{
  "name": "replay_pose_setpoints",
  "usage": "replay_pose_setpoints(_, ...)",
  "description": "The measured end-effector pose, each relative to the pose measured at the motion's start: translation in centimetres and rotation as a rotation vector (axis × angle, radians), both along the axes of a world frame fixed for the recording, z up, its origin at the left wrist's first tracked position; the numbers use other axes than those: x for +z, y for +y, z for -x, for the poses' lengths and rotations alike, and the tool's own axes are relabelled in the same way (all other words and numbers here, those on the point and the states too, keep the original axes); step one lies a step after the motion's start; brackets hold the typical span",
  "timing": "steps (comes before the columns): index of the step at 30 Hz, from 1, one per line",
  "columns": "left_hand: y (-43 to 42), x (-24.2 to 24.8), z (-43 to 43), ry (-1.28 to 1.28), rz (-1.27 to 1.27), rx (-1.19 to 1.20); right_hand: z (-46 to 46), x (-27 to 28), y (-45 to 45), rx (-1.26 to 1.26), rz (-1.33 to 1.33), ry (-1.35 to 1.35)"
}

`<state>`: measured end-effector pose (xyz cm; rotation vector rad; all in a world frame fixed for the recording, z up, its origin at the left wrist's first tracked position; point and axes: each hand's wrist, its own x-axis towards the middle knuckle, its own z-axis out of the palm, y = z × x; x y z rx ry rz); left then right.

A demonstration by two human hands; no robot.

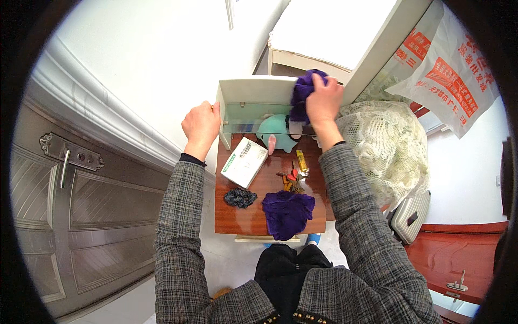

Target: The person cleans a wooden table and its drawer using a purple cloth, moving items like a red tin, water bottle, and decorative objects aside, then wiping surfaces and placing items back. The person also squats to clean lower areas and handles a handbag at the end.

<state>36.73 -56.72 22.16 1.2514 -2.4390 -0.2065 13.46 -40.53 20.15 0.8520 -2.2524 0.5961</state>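
My right hand presses a bunched purple cloth against the top right of a white shelf unit. At the unit's left side, my left hand is curled around the edge of the side panel. A glass shelf crosses the unit between my hands. Beneath and behind it lies a mint-green plush toy, partly covered by the glass. A second purple cloth lies crumpled at the near edge of the brown wooden tabletop.
On the tabletop are a white box, a dark scrunchie, a bunch of keys and a small yellow item. To the right hang a cream lace bundle and a printed plastic bag. A silver suitcase stands below. A grey door is left.
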Motion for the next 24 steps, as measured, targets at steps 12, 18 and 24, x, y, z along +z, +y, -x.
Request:
replay_pose_setpoints(12,-0.6,-0.1,-1.0,-0.021,-0.025,-0.017,-8.3,-0.8,-3.5,0.503,0.285,-0.497)
replay_pose_setpoints(18,-0.4,-0.3,-0.2,-0.021,-0.033,-0.006,-12.1,-3.2,-10.0,0.668,-0.393,-0.38)
replay_pose_setpoints(24,-0.3,-0.2,-0.2,-0.017,-0.04,0.007,-11.4,-1.6,-9.5,0.6,-0.693,-0.333)
